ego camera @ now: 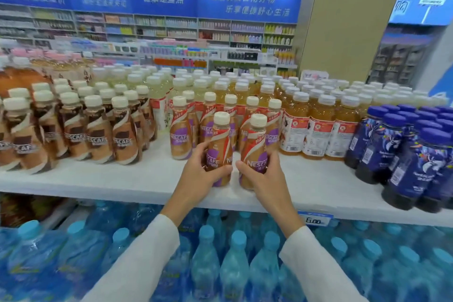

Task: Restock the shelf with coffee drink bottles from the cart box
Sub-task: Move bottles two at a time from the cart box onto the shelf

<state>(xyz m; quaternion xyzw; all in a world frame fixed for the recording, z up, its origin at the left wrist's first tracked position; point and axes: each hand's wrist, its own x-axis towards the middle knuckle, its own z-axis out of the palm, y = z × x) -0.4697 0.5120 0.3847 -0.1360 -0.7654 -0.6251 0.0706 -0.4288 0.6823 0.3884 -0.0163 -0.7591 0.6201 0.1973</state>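
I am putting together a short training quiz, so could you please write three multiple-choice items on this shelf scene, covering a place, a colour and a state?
1. Where do the dark blue-labelled bottles with blue caps stand?
A. right end of the white shelf
B. left end
C. lower shelf

2. What colour are the caps of the clear water bottles on the lower level?
A. white
B. light blue
C. red

3. What is each hand doing?
A. resting empty
B. holding a price tag
C. gripping one purple-and-tan coffee bottle

Answers:
A, they stand right of the orange drinks.
B, light blue caps fill the lower level.
C, the left hand and right hand each wrap one upright bottle at the shelf front.
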